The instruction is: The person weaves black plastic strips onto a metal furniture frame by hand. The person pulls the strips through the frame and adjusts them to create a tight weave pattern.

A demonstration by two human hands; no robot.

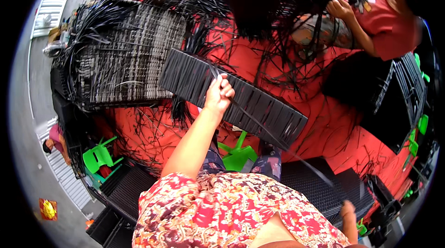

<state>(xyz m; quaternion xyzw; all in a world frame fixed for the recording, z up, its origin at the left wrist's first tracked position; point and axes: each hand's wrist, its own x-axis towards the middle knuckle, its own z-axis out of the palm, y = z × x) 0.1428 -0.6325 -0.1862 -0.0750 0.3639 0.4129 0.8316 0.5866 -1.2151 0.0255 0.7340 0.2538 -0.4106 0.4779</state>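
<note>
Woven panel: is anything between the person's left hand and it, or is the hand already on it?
Nothing visible is between them. The left hand already rests on the dark woven panel, pinching a thin strip that runs back toward the right hand.

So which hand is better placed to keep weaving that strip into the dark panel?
Probably the left hand: it rests on the woven panel, pinching the strip. The right hand is low by the hip, far from the panel.
</note>
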